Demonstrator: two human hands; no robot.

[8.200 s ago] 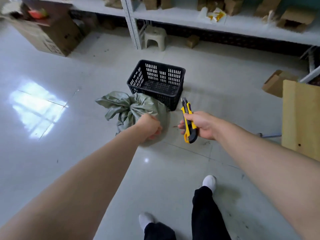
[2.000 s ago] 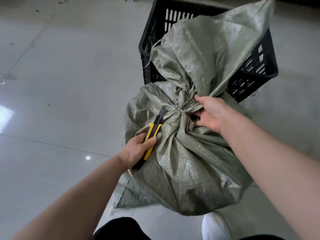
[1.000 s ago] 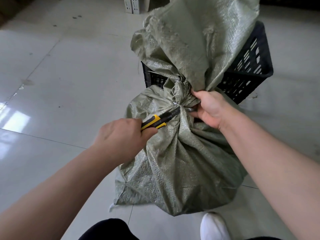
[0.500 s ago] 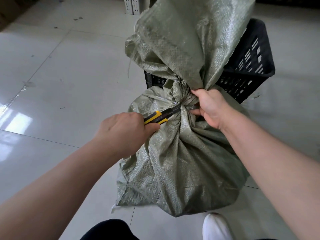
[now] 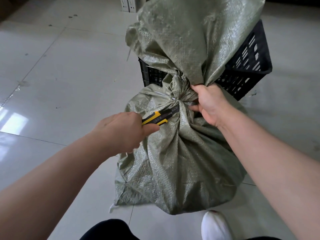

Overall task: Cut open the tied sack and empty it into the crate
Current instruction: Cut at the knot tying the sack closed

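Both hands clamped: left hand (image 5: 124,130) on knife (image 5: 155,117), right hand (image 5: 209,104) on tied sack (image 5: 181,161); glossy tiled floor (image 5: 60,84), black crate (image 5: 247,70) behind.

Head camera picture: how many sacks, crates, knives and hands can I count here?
sack: 1
crate: 1
utility knife: 1
hands: 2 (left hand, right hand)
Total: 5

Storeroom or warehouse, likely. Scuffed glossy floor tiles (image 5: 60,84), perforated white rack posts (image 5: 127,5) at top edge. Black plastic crate (image 5: 242,78) and woven sack (image 5: 181,161) on the floor.
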